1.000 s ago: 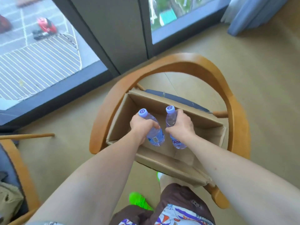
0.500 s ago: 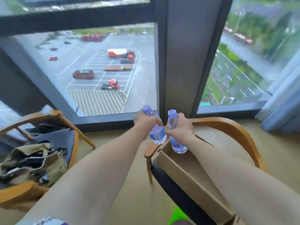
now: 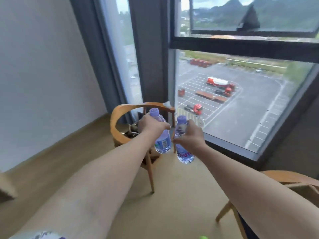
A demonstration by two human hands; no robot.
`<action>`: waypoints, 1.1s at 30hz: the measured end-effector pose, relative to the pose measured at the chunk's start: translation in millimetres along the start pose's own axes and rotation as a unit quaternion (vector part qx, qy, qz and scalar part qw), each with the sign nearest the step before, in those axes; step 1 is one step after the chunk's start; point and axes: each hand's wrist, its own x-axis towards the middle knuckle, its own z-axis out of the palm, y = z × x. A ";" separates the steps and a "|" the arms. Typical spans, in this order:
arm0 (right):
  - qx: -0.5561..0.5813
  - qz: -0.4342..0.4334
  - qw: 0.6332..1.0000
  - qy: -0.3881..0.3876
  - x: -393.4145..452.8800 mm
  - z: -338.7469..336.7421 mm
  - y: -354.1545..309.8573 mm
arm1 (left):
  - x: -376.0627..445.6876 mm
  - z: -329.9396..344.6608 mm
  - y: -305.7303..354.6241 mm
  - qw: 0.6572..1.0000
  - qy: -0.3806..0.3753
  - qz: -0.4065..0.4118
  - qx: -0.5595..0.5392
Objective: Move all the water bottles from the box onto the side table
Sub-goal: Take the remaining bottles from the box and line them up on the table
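My left hand (image 3: 151,126) grips a clear water bottle (image 3: 162,143) with a purple cap, held upright in the air. My right hand (image 3: 191,137) grips a second water bottle (image 3: 183,154) of the same kind, just to the right of the first. Both bottles hang in front of a wooden chair. The cardboard box (image 3: 303,187) shows only as a corner at the right edge, on another chair. No side table is in view.
A round-backed wooden chair (image 3: 120,116) with a bag on its seat stands by the window, behind the bottles. A second wooden chair (image 3: 283,176) is at the lower right. A grey curtain (image 3: 96,49) hangs left of the window. Tan floor (image 3: 172,195) lies below my arms.
Both hands lifted the bottles out of the box and carried them leftward. The view swung left, so the box chair slid to the right edge and the bag chair came to the centre.
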 end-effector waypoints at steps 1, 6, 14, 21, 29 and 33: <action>-0.004 -0.019 1.000 -0.022 -1.9 23.7 -17.2 | 6.2 -25.6 -16.5 1.000 0.023 -0.018 -0.002; -0.011 -0.104 0.987 -0.125 -14.4 140.5 -102.7 | 30.5 -152.0 -97.6 0.988 0.120 -0.096 -0.016; -0.008 -0.220 0.927 -0.305 -55.9 340.6 -251.1 | 40.5 -339.9 -227.8 0.931 0.295 -0.211 -0.035; 0.016 -0.300 0.849 -0.434 -107.8 505.4 -382.3 | 56.5 -506.4 -313.7 0.867 0.408 -0.280 -0.061; 0.029 -0.362 0.763 -0.534 -192.2 632.1 -496.3 | 34.7 -648.8 -379.7 0.798 0.504 -0.325 -0.067; 0.027 -0.375 0.731 -0.570 -235.0 686.4 -532.2 | 20.6 -701.6 -421.3 0.766 0.535 -0.347 -0.079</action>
